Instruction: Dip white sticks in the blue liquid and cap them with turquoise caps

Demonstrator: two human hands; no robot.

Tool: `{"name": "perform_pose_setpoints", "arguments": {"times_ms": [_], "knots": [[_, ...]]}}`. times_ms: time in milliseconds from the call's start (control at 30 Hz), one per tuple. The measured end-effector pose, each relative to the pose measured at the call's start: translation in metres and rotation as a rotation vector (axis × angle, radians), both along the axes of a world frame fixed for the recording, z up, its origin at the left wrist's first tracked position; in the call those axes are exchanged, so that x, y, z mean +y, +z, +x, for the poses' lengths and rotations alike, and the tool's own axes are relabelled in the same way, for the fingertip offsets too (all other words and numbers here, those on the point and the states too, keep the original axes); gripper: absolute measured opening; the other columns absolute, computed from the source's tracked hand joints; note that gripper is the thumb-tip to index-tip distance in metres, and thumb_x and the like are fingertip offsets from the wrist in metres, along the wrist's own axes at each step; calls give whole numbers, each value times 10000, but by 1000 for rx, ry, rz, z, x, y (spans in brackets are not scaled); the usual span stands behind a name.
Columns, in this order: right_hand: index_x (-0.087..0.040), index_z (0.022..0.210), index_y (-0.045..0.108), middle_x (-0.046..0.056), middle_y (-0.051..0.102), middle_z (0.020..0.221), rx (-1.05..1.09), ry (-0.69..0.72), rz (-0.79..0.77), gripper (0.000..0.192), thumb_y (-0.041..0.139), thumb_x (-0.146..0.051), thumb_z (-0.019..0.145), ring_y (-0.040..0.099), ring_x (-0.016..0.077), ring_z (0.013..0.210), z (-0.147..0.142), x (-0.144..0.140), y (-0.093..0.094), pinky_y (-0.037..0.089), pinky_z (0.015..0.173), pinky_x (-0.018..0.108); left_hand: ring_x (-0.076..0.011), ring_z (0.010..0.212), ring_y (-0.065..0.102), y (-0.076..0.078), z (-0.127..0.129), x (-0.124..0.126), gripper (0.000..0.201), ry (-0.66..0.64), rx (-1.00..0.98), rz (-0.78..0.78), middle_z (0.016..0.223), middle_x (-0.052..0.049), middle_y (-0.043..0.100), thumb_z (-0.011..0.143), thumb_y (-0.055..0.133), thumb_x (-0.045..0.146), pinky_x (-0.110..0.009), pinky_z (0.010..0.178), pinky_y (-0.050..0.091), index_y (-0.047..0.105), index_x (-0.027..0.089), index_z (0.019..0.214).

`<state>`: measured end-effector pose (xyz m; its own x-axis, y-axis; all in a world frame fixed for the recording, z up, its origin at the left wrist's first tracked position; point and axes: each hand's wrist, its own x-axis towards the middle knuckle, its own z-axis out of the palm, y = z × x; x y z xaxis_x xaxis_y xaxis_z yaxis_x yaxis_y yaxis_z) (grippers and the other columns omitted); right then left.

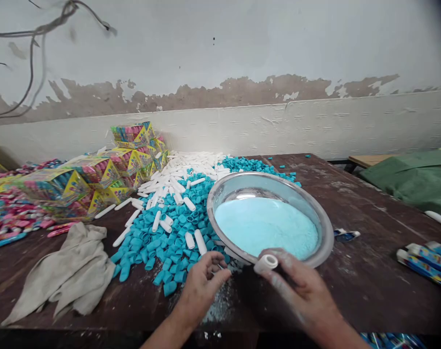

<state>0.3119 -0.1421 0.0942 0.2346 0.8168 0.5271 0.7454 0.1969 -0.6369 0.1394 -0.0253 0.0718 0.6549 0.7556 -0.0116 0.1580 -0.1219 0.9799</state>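
A: Where are the person's hands?

B: Both are by the table's near edge. The right hand (296,283) grips a white tube (267,263) between thumb and fingers, its ringed end turned up, just in front of a metal basin (328,237). The left hand (206,281) is half curled beside it; whether it pinches something small cannot be told.

A: What does the basin hold?

B: Pale blue powder (267,225), spread broadly across the bottom. More dusts the fingers of the right hand and the tabletop.

A: What seems done?

B: Toward the table's left edge, clear-and-yellow boxes (107,172) are stacked, filled with colourful pieces; those look finished. A few printed packets (429,257) lie by the right edge.

A: And what is left?

B: Plenty, judging by the loose parts. A heap of blue caps (180,242) spreads left of the basin, with loose white tubes (162,186) scattered over it and banked toward the table's far edge. The gripped tube carries no blue cap, so that piece seems incomplete; whether powder is inside is hidden.

A: Anything else?

B: A crumpled grey cloth (69,271) near the table's near left corner.
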Motion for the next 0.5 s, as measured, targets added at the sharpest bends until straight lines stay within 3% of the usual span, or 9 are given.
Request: {"name": "perform_pose_setpoints", "arguments": {"times_ms": [133, 267, 367, 500], "knots": [[-198, 815, 601, 39, 610, 765, -338, 12, -345, 259, 382, -318, 885, 575, 153, 709, 49, 23, 33, 429, 639, 240, -136, 599, 557, 1, 23, 32, 386, 32, -68, -245, 758, -32, 577, 754, 527, 440, -209, 462, 393, 498, 129, 981], [-154, 731, 621, 71, 621, 741, -751, 50, -682, 162, 474, -128, 792, 590, 175, 656, 71, 72, 30, 388, 545, 246, -129, 525, 548, -2, 41, 47, 386, 32, -162, -357, 646, -4, 566, 687, 598, 453, -191, 404, 367, 506, 127, 872], [-128, 706, 634, 100, 638, 733, -873, 115, -720, 199, 484, 2, 697, 605, 200, 674, 74, 98, 14, 383, 552, 259, -128, 486, 546, -2, 44, 49, 371, -4, -190, -418, 596, -3, 581, 667, 629, 428, -192, 395, 367, 515, 124, 848], [-134, 584, 619, 100, 644, 656, -795, 152, -681, 277, 450, 75, 650, 611, 204, 669, 67, 114, -3, 387, 612, 291, -135, 471, 557, 0, 42, 50, 344, -15, -192, -427, 586, -10, 597, 685, 622, 413, -196, 394, 367, 522, 124, 843]]}}
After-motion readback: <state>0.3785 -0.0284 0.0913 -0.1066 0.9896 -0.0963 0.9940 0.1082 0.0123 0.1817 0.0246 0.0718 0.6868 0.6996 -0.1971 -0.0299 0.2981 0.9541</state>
